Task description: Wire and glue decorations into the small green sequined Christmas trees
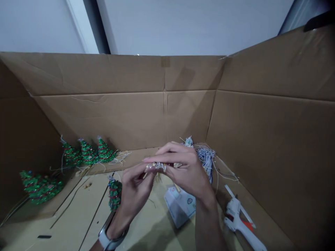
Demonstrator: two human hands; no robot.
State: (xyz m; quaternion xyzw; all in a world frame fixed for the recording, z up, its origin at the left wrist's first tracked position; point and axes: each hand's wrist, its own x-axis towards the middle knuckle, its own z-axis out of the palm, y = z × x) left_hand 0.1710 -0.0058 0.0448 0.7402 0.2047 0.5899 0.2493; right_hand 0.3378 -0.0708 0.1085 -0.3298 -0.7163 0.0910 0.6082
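Nearest in, a white glue gun lies around 4 o'clock from the hands, with a white packet at 6. The left hand and right hand both pinch a small silvery beaded piece, held up dead centre. One green beaded tree sits at 8, more trees at 10, and a cord bundle at 2.
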